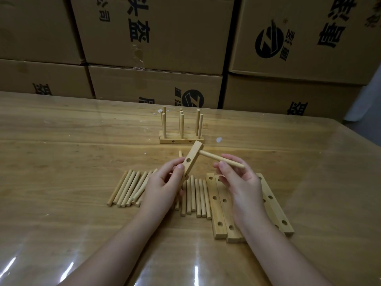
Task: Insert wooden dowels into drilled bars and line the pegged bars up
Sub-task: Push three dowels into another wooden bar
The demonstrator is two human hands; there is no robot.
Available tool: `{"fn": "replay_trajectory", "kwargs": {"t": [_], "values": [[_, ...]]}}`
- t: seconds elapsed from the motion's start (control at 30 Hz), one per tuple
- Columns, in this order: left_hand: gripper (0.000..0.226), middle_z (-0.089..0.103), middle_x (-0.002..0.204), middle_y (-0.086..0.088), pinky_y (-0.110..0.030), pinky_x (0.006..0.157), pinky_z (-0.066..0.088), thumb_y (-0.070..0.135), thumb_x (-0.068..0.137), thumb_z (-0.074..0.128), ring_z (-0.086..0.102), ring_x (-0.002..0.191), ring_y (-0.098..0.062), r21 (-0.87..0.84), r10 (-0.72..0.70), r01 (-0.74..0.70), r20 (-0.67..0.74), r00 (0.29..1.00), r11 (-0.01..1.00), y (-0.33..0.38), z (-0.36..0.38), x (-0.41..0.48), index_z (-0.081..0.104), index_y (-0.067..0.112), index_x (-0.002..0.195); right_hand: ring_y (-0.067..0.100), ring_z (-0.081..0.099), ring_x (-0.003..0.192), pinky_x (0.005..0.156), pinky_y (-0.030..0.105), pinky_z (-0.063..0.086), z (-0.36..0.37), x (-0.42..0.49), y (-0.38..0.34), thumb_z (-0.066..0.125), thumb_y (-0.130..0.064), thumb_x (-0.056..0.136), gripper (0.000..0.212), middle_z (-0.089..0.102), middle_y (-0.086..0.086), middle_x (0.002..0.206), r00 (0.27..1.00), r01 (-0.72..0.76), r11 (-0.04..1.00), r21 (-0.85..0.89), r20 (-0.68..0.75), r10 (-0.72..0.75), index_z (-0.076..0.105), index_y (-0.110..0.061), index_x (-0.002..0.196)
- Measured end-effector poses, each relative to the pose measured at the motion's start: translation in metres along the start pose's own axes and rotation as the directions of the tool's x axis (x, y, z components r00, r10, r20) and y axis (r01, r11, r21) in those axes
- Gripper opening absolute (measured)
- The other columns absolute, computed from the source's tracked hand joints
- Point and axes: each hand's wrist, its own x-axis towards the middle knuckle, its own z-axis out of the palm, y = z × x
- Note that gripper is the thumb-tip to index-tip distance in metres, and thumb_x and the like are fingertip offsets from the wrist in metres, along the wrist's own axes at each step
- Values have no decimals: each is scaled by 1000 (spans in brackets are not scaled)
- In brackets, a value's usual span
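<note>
**Dowel meets the top hole, bar held in mid-air**

Head view: the left hand [165,182] has thumb and fingers clamped on a bar [190,159] and holds it tilted above the table [61,141], top end leaning far and right. The right hand [237,182] pinches a dowel [221,159] near its free end. The dowel's other end meets the bar's side near the top; whether it is seated or only just entering, I can't tell. One open hole shows plainly on the bar's face, just above the left thumb.

Under the hands, loose dowels [127,188] lie in a row across the near left and centre. Spare bars [216,203] with drilled holes lie flat on the near right, partly hidden by the right wrist. At far centre the pegged bars [181,139] stand side by side, pegs upright. Cardboard boxes [154,34] fill the background.

Now the dangers. The bar hangs in one hand at a slant, so a push off the hole's line could jam the dowel or twist the bar in that grip. The right hand grips well away from the hole, and that leverage could make the peg go in crooked. A shallow push may leave the peg loose once the bar is stood up. The bar's top end looks close to the pegged bars, so a careless swing could topple them.
</note>
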Motion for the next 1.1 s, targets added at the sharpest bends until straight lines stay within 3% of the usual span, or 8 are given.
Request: {"fn": "replay_trajectory", "kwargs": {"t": [0.2, 0.33, 0.4, 0.5, 0.6, 0.77, 0.93, 1.1], "values": [[38, 68, 90, 12, -24, 55, 55, 23, 96, 51, 63, 70, -9, 29, 36, -37, 37, 999, 999, 3, 2, 0, 66, 57, 93, 4, 66, 97, 88, 31, 49, 2, 1, 2, 52, -26, 93, 14, 72, -10, 98, 999, 50, 997, -60, 16, -49, 63, -24, 100], [34, 70, 86, 9, -26, 52, 55, 20, 97, 50, 66, 66, -19, 25, 46, -48, 60, 997, 999, 4, 1, -2, 65, 50, 99, -1, 59, 68, 70, 21, 44, 5, -2, 7, 41, -50, 90, 24, 62, -15, 68, 985, 134, 940, -315, 145, -92, 63, -42, 98], [29, 72, 81, 5, -22, 47, 50, 19, 98, 49, 63, 54, -14, 29, 53, -55, 62, 997, 998, 5, 1, -2, 64, 44, 103, -9, 56, 73, 70, 17, 41, 6, -3, 9, 39, -55, 89, 28, 62, -27, 75, 977, 161, 907, -390, 191, -92, 63, -47, 100], [27, 72, 79, -2, -22, 44, 48, 18, 98, 48, 61, 52, -13, 19, 48, -49, 55, 997, 999, 4, 0, -2, 63, 39, 106, -15, 56, 88, 71, 16, 42, 5, -2, 8, 44, -45, 94, 20, 65, -30, 95, 980, 156, 898, -411, 179, -88, 64, -47, 99], [25, 72, 78, -1, -21, 44, 47, 19, 98, 47, 60, 51, -12, -13, 33, -33, 45, 998, 999, 5, 0, -3, 62, 35, 108, -12, 57, 80, 62, 8, 42, 5, -1, 8, 49, -38, 94, 17, 67, -25, 89, 984, 150, 899, -412, 149, -96, 66, -42, 93], [25, 71, 79, -4, -21, 44, 47, 18, 97, 49, 60, 51, -11, -42, 36, -35, 33, 999, 999, 5, -1, -3, 64, 34, 109, -10, 58, 86, 64, 3, 42, 5, -1, 8, 52, -34, 93, 15, 67, -24, 90, 987, 141, 907, -396, 125, -98, 67, -38, 91], [27, 69, 95, 9, -21, 56, 54, 19, 94, 53, 64, 80, -18, -18, 69, -68, 48, 996, 998, 7, -1, -4, 65, 41, 107, -4, 59, 86, 67, 12, 44, 4, -1, 9, 55, -34, 91, 12, 67, -12, 94, 991, 132, 895, -425, 73, -112, 66, -39, 90], [30, 68, 96, 13, -30, 58, 58, 20, 94, 55, 63, 81, -19, 18, 94, -95, 39, 995, 995, 7, -2, -6, 65, 46, 104, -10, 54, 86, 65, 3, 42, 4, -2, 9, 58, -33, 90, 12, 58, -10, 97, 988, 153, 878, -453, 37, -153, 62, -44, 91]]}}
